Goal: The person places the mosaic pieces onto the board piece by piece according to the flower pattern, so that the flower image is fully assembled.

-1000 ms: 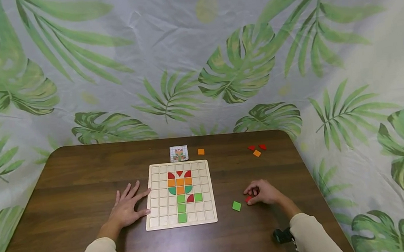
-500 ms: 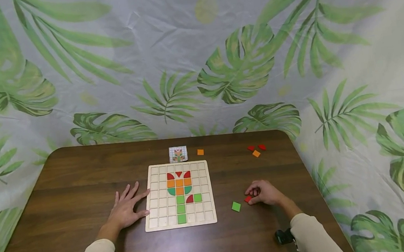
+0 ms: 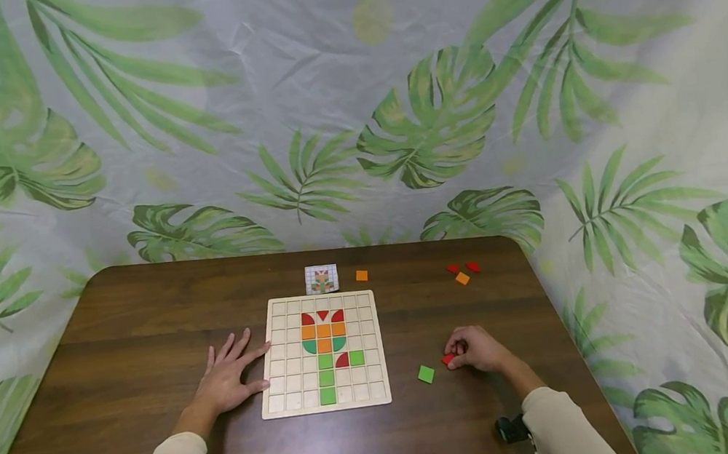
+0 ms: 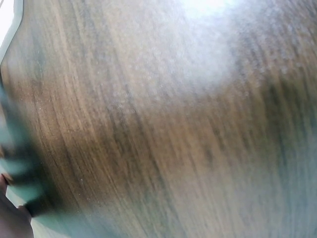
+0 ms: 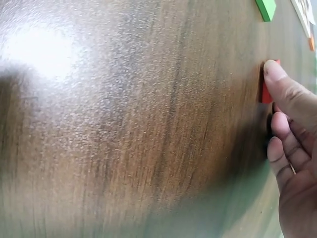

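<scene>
The brown, wood-grained worktop (image 3: 124,396) is glossily reflecting light, and a pale, leaf-printed cloth (image 3: 315,63) is hanging behind it. A printed card (image 3: 321,279) is lying beyond the grid board (image 3: 287,380), its details too small to read. The left hand (image 3: 225,381) is touching the board's left edge, fingers spreading; to the board's right, the right hand (image 3: 479,350) is pinching a red piece (image 5: 266,94) on the worktop.

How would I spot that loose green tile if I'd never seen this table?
On the brown table, find the pale grid board. Between its right edge and the person's right hand lies the green tile, set askew. It is the only green piece off the board.
</scene>
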